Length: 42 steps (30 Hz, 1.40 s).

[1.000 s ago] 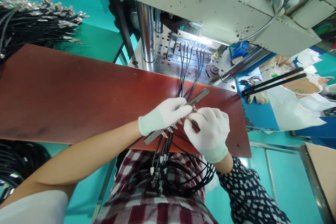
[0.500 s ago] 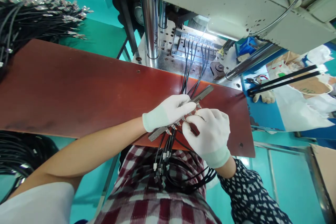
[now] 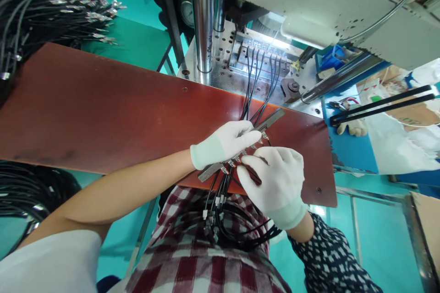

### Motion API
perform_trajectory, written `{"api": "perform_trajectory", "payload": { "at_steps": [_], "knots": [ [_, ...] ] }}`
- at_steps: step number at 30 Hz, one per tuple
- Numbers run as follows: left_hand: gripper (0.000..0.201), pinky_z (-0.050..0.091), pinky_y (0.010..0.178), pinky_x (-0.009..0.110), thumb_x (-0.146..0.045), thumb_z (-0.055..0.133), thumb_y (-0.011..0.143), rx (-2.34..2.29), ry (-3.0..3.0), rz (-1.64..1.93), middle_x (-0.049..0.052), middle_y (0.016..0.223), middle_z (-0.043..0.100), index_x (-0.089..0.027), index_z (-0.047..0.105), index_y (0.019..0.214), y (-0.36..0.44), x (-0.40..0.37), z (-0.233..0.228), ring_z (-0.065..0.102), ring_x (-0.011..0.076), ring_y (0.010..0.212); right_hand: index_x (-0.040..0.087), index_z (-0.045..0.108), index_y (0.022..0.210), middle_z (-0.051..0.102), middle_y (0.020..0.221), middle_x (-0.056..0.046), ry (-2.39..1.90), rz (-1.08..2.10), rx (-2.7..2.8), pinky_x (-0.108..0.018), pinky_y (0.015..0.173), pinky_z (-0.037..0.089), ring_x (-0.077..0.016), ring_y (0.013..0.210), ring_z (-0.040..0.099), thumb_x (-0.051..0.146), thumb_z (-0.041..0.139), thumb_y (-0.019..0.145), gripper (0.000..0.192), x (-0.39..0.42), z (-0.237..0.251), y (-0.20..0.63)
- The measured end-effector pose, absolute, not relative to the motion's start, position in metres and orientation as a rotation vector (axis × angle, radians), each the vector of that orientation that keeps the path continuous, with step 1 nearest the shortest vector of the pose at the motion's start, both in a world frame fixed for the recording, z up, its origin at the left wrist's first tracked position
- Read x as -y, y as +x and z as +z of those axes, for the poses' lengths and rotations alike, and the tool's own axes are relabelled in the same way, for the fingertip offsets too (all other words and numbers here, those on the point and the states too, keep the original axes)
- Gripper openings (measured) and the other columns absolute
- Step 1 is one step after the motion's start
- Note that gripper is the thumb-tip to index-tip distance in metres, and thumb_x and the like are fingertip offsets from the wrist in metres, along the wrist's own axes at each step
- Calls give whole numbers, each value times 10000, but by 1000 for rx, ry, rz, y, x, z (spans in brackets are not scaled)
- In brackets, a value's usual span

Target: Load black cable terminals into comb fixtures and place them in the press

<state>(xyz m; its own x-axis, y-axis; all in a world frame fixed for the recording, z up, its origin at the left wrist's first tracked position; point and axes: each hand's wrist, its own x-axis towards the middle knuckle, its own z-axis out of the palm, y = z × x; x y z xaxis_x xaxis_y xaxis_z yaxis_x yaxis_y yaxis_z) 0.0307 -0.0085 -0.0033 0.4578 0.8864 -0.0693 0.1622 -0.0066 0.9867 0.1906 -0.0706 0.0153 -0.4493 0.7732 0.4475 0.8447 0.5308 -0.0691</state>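
Meanwhile, both gloved hands stay closed on their work, the left hand (image 3: 225,143) pinning the metal bar (image 3: 240,151) to the red tabletop (image 3: 103,110) while the right hand (image 3: 275,178) has slid slightly down the row, pinching a cable terminal (image 3: 244,159) against it.

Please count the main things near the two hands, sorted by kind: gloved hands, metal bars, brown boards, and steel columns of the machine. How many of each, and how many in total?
Gloved hands: 2 (left hand, right hand)
Metal bar: 1
Brown board: 1
Steel columns: 2
Total: 6
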Motion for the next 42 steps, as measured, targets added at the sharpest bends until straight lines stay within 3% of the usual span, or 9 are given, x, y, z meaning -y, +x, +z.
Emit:
{"api": "perform_trajectory", "payload": {
  "at_steps": [7,14,23,30,42],
  "knots": [
    [362,323,552,253,-427,477,938,-948,1480,755,-46,645,383,-184,385,686,32,8,-6,368,94,599,227,680,634,620,646,11,-1292,-223,2368,-371,711,349,-163,674,527,209,672,767,134,60,7,182],
    [362,328,560,260,-437,474,940,-968,1479,755,-39,637,438,-180,411,692,31,9,-5,424,100,607,243,728,805,659,741,9,-1287,-191,2371,-375,792,365,-169,753,554,313,709,822,74,71,16,186],
    [368,328,546,261,-425,498,922,-977,1429,781,-47,613,379,-188,377,668,33,9,-6,381,96,586,215,662,607,549,590,10,-1275,-211,2432,-365,715,340,-151,632,485,184,657,769,165,67,9,175],
    [370,366,550,258,-454,488,932,-944,1385,776,-40,618,455,-185,421,687,31,10,-4,448,101,589,234,728,789,633,680,14,-1245,-166,2404,-372,739,355,-163,686,542,290,705,813,65,78,18,178],
    [370,348,515,244,-437,514,935,-967,1369,822,-48,597,422,-181,415,686,33,11,-8,444,87,568,220,677,640,586,623,1,-1256,-221,2414,-400,641,319,-178,633,524,164,652,742,119,83,6,163]
  ]
}}
